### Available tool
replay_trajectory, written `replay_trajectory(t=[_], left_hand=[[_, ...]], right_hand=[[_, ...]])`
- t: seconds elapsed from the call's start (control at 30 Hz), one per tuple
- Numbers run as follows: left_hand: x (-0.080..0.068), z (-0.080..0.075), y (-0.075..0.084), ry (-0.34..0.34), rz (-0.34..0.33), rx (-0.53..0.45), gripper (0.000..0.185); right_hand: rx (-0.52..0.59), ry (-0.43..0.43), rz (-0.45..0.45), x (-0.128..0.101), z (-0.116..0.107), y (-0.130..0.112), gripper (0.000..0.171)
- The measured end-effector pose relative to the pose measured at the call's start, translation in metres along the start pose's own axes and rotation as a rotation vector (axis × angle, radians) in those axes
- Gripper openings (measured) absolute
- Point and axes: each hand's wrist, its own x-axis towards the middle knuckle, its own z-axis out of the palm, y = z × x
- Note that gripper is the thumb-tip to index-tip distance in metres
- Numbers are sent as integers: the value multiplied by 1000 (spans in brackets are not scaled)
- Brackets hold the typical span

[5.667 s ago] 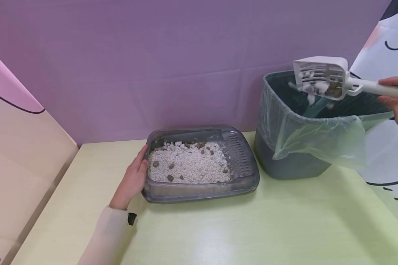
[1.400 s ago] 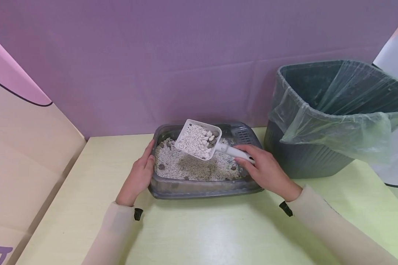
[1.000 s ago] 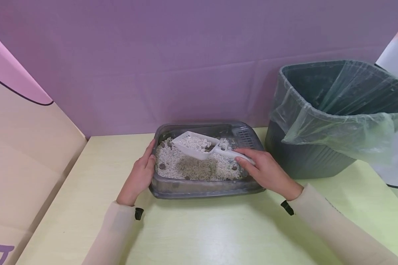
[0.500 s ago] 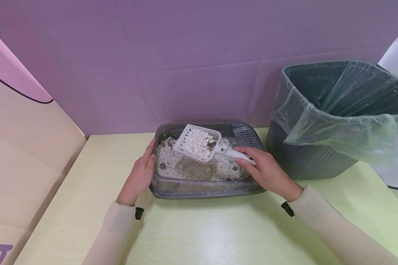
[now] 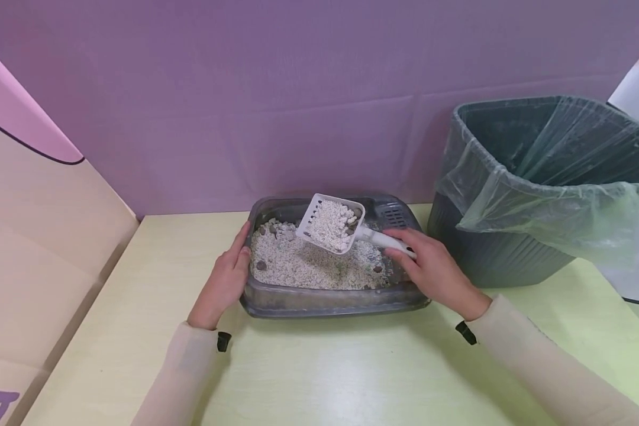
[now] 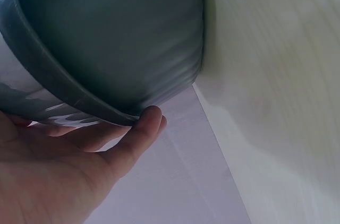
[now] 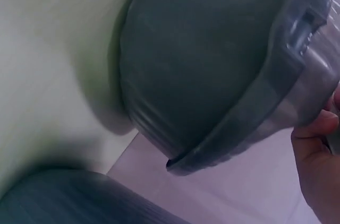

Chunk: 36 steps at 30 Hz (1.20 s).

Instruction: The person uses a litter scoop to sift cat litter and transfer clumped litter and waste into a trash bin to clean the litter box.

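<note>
Sifting step: right hand [image 5: 433, 273] grips loaded scoop [image 5: 331, 223] over tray [image 5: 330, 302]; left hand [image 5: 222, 284], fingers straight, braces tray's 9 o'clock rim. Next probably needs a level carry to bin [image 5: 490, 254] at 3 o'clock.

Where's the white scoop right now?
In the head view the scoop is held up over the middle-back of the grey litter tray, loaded with litter, its handle gripped by the right hand, left of the bin.
</note>
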Motion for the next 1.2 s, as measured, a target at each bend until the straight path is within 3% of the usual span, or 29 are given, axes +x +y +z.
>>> replay_trajectory(t=[0.2, 0.47, 0.57, 0.83, 1.2], left_hand=[[1, 1, -1, -7, -7, 5, 50], [0, -2, 1, -5, -7, 6, 50], [0, -2, 1, -9, -10, 7, 50], [0, -1, 0, -14, 0, 9, 50], [0, 0, -1, 0, -15, 17, 50]], right_hand=[[-62, -59, -33, 1, -11, -3, 34], [-141, -251, -7, 8, -37, -20, 35], [-165, -283, 4, 10, -42, -25, 35], [-158, -233, -4, 7, -48, -31, 35], [3, -6, -29, -9, -24, -22, 22]])
